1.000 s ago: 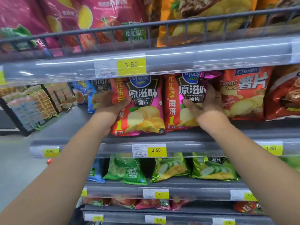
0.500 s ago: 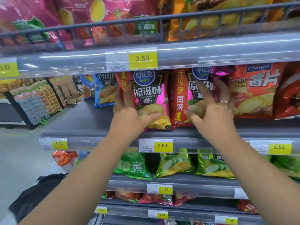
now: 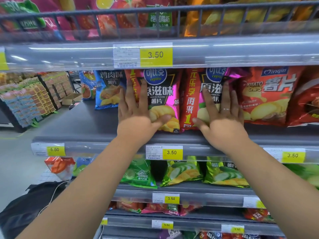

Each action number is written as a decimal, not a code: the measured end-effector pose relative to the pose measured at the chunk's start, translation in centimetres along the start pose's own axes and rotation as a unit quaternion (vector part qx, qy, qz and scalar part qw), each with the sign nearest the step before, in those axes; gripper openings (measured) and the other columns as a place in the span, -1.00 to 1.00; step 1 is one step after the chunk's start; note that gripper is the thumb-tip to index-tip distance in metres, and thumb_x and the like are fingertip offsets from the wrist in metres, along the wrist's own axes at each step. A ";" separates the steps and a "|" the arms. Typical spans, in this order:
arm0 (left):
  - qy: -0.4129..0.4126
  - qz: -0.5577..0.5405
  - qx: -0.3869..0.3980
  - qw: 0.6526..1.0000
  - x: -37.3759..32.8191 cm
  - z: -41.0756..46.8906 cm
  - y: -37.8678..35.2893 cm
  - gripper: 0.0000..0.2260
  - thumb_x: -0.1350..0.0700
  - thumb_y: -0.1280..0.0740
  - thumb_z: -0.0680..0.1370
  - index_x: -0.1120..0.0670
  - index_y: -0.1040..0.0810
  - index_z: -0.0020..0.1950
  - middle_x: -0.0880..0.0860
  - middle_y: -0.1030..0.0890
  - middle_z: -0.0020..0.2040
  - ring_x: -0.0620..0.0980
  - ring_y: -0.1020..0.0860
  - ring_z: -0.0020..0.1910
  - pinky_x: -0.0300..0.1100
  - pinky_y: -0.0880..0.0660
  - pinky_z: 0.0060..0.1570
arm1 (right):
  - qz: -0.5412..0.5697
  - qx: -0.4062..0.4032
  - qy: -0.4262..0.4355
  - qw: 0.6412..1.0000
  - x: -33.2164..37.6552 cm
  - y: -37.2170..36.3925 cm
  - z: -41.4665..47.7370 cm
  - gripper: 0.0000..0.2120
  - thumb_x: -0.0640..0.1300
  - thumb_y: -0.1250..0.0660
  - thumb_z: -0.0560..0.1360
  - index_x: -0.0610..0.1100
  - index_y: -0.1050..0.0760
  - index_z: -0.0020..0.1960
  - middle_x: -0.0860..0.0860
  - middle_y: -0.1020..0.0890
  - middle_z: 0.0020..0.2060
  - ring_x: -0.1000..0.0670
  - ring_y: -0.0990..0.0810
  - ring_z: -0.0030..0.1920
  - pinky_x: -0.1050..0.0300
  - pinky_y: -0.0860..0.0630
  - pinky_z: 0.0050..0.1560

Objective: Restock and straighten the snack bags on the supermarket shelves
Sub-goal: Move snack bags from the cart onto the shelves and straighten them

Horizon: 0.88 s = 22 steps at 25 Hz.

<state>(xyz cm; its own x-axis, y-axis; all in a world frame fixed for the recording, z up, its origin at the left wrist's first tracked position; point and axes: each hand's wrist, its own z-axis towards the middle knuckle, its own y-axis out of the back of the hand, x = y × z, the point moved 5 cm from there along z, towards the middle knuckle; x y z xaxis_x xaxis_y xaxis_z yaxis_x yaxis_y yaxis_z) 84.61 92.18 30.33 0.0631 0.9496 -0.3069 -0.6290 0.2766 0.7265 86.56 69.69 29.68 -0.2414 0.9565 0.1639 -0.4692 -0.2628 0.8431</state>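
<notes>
Two pink-and-red Copico chip bags stand upright side by side on the middle grey shelf (image 3: 89,125). My left hand (image 3: 136,111) lies flat with straight fingers on the front of the left Copico bag (image 3: 164,94). My right hand (image 3: 222,114), wearing a ring, presses flat on the right Copico bag (image 3: 191,100). A blue chicken-flavour bag (image 3: 108,90) stands to the left and a red Qinqin potato chip bag (image 3: 265,95) to the right.
Bare shelf surface stretches left of the blue bag. Above, a wire rail (image 3: 155,12) fronts large pink and orange bags. Green cucumber-flavour bags (image 3: 183,173) lie on the shelf below, red and pink bags lower still. A black bag (image 3: 29,207) sits on the floor at lower left.
Both hands let go of the bags' sides and came onto their fronts with fingers straightened. The two Copico bags now stand further back and more upright on the shelf.
</notes>
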 end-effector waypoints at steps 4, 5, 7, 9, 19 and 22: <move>-0.093 0.050 -0.047 0.993 -1.3 -1.2 0.8 -0.10 -0.49 -0.09 0.38 0.02 -0.16 0.57 0.29 -0.07 0.57 0.36 -0.05 0.53 0.28 -0.06 0.45 | -0.006 -0.022 0.009 1.000 -0.1 0.9 -1.3 -0.30 0.33 -0.14 0.51 0.24 0.08 0.55 -0.10 0.19 0.57 -0.23 0.10 0.54 -0.29 0.02 0.44; -0.118 0.055 -0.048 0.990 -1.7 -1.6 1.0 -0.14 -0.46 -0.11 0.39 0.00 -0.16 0.56 0.25 -0.08 0.57 0.33 -0.05 0.53 0.28 -0.09 0.45 | -0.002 -0.040 0.012 0.999 -0.3 1.2 -1.9 -0.33 0.32 -0.14 0.52 0.21 -0.01 0.55 -0.12 0.12 0.57 -0.25 0.01 0.52 -0.30 -0.05 0.42; -0.170 0.049 -0.046 0.983 -2.6 -2.6 1.5 -0.21 -0.41 -0.16 0.40 -0.01 -0.21 0.53 0.19 -0.14 0.56 0.27 -0.10 0.52 0.27 -0.16 0.45 | -0.002 -0.098 0.014 0.995 -0.8 2.1 -3.4 -0.35 0.30 -0.14 0.48 0.10 -0.20 0.51 -0.20 -0.11 0.54 -0.33 -0.21 0.40 -0.34 -0.23 0.30; -0.200 0.030 -0.031 0.979 -3.5 -3.8 1.7 -0.30 -0.35 -0.19 0.42 -0.01 -0.30 0.46 0.15 -0.25 0.50 0.22 -0.19 0.46 0.21 -0.24 0.40 | 0.000 -0.129 0.010 0.992 -1.5 2.7 -5.1 -0.39 0.27 -0.14 0.46 -0.02 -0.37 0.41 -0.25 -0.33 0.41 -0.36 -0.35 0.26 -0.36 -0.33 0.18; -0.350 -0.074 0.085 0.930 -13.4 -13.5 -2.0 -0.49 -0.18 -0.29 0.48 0.03 -0.45 0.36 0.08 -0.49 0.34 0.14 -0.41 0.38 0.11 -0.34 0.36 | -0.075 -0.092 -0.094 0.988 -9.1 5.9 -19.1 -0.49 0.16 -0.20 0.41 -0.09 -0.53 0.25 -0.15 -0.52 0.23 -0.26 -0.49 0.21 -0.27 -0.46 0.14; -0.364 -0.119 0.137 0.913 -18.1 -17.6 -4.3 -0.47 -0.20 -0.23 0.47 0.04 -0.48 0.35 0.07 -0.52 0.31 0.13 -0.46 0.33 0.07 -0.33 0.35 | -0.110 -0.068 -0.143 0.981 -13.9 7.3 -24.8 -0.49 0.13 -0.28 0.39 -0.10 -0.53 0.26 -0.17 -0.52 0.21 -0.27 -0.52 0.16 -0.27 -0.50 0.10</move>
<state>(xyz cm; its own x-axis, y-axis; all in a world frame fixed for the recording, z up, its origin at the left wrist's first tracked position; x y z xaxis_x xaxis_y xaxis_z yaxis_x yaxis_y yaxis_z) 72.51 71.22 21.94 0.7346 0.6759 -0.0592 -0.3182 0.4202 0.8498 65.43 51.38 20.81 0.1175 0.9834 0.1380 -0.5966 -0.0412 0.8015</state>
